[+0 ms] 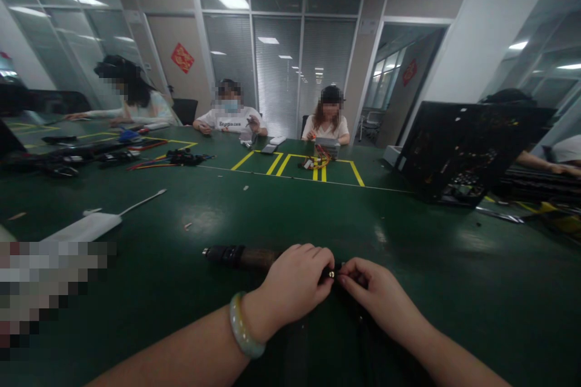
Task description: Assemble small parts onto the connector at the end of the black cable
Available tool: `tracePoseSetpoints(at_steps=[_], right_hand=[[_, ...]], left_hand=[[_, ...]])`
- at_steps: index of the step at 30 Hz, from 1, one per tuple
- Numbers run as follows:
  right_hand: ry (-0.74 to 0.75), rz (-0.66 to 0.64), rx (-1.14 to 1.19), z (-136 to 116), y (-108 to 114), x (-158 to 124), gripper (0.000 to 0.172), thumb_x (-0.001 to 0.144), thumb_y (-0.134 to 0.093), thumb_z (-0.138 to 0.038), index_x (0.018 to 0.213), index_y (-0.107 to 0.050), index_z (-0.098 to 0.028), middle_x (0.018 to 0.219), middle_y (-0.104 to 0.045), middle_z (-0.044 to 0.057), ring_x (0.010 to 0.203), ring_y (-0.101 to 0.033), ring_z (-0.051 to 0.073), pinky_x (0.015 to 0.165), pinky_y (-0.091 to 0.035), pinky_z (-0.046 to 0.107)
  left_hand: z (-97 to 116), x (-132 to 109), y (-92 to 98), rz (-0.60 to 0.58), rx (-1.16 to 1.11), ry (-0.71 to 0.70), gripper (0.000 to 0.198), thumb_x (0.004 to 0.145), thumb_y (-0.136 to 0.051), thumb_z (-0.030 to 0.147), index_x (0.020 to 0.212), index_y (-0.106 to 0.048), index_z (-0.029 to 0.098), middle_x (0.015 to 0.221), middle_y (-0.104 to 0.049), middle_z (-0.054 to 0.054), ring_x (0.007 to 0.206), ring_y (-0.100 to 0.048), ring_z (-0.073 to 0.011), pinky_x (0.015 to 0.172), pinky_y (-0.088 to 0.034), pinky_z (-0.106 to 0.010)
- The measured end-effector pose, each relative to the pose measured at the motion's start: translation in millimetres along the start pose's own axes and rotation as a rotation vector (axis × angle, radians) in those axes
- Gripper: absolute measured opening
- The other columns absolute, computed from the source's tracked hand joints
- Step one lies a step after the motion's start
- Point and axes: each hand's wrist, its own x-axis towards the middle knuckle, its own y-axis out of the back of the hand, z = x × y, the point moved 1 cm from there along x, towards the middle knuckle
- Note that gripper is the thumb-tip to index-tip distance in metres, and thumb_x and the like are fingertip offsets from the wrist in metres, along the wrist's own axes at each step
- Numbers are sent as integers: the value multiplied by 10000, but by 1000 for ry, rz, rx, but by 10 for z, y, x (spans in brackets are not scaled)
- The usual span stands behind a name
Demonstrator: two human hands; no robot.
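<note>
My left hand (295, 284), with a pale green bangle (242, 326) on the wrist, is closed over a dark cylindrical tool (236, 255) that lies on the green table (281, 217). My right hand (372, 287) pinches a small metal tip (333, 274) at that tool's right end, fingertips touching those of the left hand. Most of the tool's right part is hidden under my fingers.
A white adapter with a cable (86, 227) lies at the left. A black open case (463, 151) stands at the right. Three people sit at the far side with cables (172, 158) and small parts. Yellow lines (281, 163) mark the table.
</note>
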Motion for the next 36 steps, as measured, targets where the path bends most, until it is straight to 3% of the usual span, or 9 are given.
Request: tracePoseSetpoints(at_steps=[36], right_hand=[[30,21,14,78,-24,14,92,870,-575,-266,853,-648,-211,752,-640,-25,682,-589,134,593,-408,210]], left_hand=[[-23,5,-43,-28,0,-6,87,848,-602,259,916,-569,216,894,-619,-1,873,-559,-194,792,-419,-340]])
